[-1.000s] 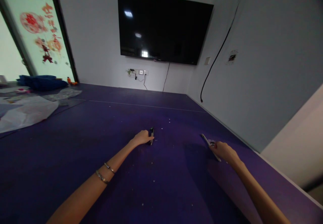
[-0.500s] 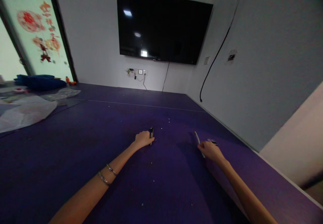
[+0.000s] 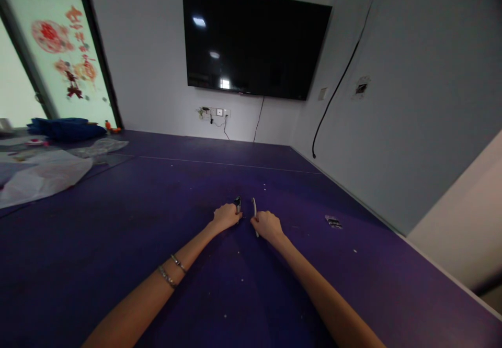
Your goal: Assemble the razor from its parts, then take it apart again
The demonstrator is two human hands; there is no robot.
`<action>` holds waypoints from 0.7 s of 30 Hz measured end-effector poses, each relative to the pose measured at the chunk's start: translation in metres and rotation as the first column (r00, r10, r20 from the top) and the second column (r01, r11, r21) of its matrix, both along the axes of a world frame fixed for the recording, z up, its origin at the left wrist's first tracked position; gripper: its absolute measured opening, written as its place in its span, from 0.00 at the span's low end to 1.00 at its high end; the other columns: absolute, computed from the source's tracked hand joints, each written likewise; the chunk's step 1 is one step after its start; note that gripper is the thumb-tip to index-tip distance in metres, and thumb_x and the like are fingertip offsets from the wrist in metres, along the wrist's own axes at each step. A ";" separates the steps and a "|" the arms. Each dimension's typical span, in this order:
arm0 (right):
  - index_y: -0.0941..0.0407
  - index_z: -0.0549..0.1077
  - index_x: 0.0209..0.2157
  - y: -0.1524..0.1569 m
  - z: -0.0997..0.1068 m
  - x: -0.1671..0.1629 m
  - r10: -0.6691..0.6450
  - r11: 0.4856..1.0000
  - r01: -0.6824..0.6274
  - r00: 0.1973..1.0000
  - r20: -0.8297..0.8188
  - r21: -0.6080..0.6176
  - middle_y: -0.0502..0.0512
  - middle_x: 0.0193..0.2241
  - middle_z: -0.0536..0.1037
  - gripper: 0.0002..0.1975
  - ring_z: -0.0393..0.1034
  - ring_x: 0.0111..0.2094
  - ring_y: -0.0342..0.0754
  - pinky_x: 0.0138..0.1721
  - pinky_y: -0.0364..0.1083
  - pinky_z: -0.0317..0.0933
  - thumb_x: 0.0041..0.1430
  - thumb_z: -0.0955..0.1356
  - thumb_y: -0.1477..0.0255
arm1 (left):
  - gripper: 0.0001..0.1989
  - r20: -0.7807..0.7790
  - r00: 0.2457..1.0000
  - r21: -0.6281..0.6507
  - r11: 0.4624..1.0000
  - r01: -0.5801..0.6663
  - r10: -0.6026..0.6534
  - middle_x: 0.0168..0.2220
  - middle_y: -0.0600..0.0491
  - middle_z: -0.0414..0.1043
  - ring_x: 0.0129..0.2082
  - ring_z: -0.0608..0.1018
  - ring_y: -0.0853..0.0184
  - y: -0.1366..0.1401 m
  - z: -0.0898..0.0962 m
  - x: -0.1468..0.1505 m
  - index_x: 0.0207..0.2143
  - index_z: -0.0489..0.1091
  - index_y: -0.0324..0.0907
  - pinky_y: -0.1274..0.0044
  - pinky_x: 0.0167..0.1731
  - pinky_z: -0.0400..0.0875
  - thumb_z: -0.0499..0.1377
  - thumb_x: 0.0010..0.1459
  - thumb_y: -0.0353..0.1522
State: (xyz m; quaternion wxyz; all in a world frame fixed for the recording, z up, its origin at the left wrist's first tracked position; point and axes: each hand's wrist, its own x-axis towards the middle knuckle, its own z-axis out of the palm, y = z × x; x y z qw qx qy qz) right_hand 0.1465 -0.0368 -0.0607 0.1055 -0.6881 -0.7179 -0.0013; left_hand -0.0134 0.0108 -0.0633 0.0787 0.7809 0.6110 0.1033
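My left hand (image 3: 226, 217) is closed around a small dark piece (image 3: 237, 201) with a pale, shiny edge; its kind is too small to make out. Just to the right, my right hand (image 3: 269, 225) grips a slim white stick-like handle (image 3: 254, 206), slightly curved at its upper end. The two held things stand a short gap apart, both roughly upright in view. Under both hands lies a dark purple surface (image 3: 188, 264). A small clear packet with dark strips (image 3: 333, 222) rests on it, right of my right hand.
White plastic sheeting (image 3: 50, 175) and a blue cloth bundle (image 3: 66, 128) lie at the far left. Tiny white bits dot the purple surface. A black cable (image 3: 333, 89) hangs along the right wall. A television (image 3: 254, 39) hangs above wall sockets (image 3: 219, 112).
My right hand has moved left with the white handle, close to my left hand, uncovering the small packet. My left hand stays nearly where it was, still holding the dark piece.
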 end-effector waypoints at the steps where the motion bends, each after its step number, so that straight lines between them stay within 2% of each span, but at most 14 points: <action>1: 0.59 0.75 0.33 0.002 0.000 -0.003 0.007 1.000 -0.007 1.000 -0.005 0.001 0.63 0.34 0.77 0.17 0.73 0.36 0.54 0.35 0.47 0.62 0.57 0.58 0.65 | 0.17 0.005 1.000 0.002 1.000 0.002 -0.002 0.35 0.45 0.74 0.37 0.76 0.57 0.000 0.000 0.000 0.32 0.72 0.42 0.70 0.35 0.68 0.51 0.54 0.43; 9: 0.60 0.75 0.34 0.011 -0.003 -0.008 0.024 1.000 -0.023 1.000 -0.011 0.017 0.65 0.34 0.77 0.18 0.73 0.36 0.56 0.34 0.49 0.63 0.57 0.59 0.64 | 0.18 0.032 0.999 0.006 1.000 -0.007 0.007 0.35 0.43 0.74 0.37 0.76 0.55 -0.001 0.000 0.001 0.31 0.73 0.41 0.70 0.34 0.67 0.51 0.53 0.45; 14: 0.58 0.74 0.33 0.008 -0.002 0.000 0.009 1.000 -0.008 0.999 -0.037 0.030 0.62 0.32 0.77 0.21 0.72 0.34 0.52 0.33 0.46 0.61 0.59 0.57 0.60 | 0.20 0.086 0.996 0.051 0.999 0.014 -0.018 0.31 0.46 0.73 0.33 0.75 0.60 0.003 -0.004 -0.004 0.28 0.72 0.41 0.75 0.30 0.64 0.48 0.56 0.44; 17: 0.57 0.72 0.35 0.005 0.000 0.020 0.015 0.996 -0.004 0.994 -0.109 0.095 0.59 0.32 0.75 0.21 0.71 0.32 0.50 0.33 0.46 0.60 0.60 0.56 0.58 | 0.20 0.169 0.985 0.095 0.995 0.009 -0.025 0.27 0.49 0.72 0.29 0.73 0.65 0.008 -0.009 -0.011 0.25 0.71 0.41 0.78 0.26 0.59 0.47 0.57 0.43; 21: 0.57 0.71 0.38 0.004 -0.003 0.075 0.055 0.972 -0.001 0.973 -0.224 0.235 0.59 0.37 0.73 0.16 0.68 0.39 0.49 0.39 0.45 0.59 0.58 0.59 0.62 | 0.19 0.296 0.955 0.112 0.993 -0.032 -0.003 0.22 0.53 0.67 0.24 0.69 0.69 0.016 -0.014 -0.019 0.22 0.68 0.40 0.79 0.24 0.54 0.47 0.56 0.42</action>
